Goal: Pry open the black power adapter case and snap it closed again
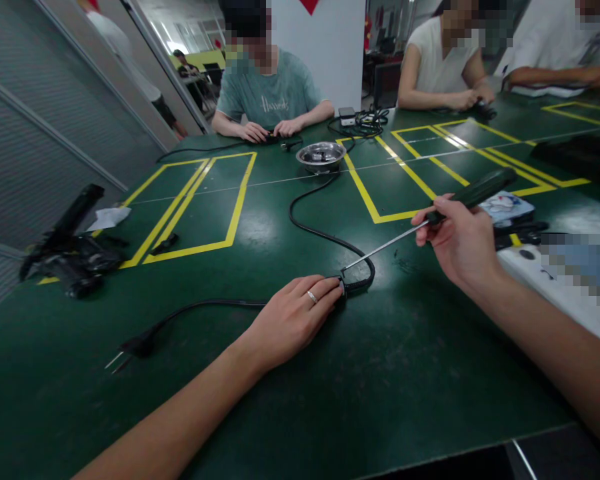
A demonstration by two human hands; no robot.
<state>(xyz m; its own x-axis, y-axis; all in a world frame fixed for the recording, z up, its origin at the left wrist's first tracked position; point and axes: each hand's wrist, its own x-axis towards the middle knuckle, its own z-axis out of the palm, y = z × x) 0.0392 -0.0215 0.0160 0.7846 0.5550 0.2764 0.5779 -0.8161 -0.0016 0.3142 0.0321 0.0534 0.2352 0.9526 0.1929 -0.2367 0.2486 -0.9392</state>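
Observation:
My left hand (300,313) lies closed over a small black part on a power cord, pressing it to the green table (410,373); most of that part is hidden under my fingers. From it the black cord (210,303) runs left to a two-pin plug (139,344), and another stretch loops away towards the back. My right hand (463,240) grips a screwdriver (473,193) by its dark handle. Its thin metal shaft slants down to the left, with the tip at the black part beside my left fingertips. Whether the tip sits in a screw, I cannot tell.
A metal bowl (321,157) holding small pieces stands mid-table. Black parts in plastic (75,253) lie at the left, with a small black piece (165,244) nearby. A white object (535,287) lies right. Coiled cables (370,121) and co-workers sit across the table.

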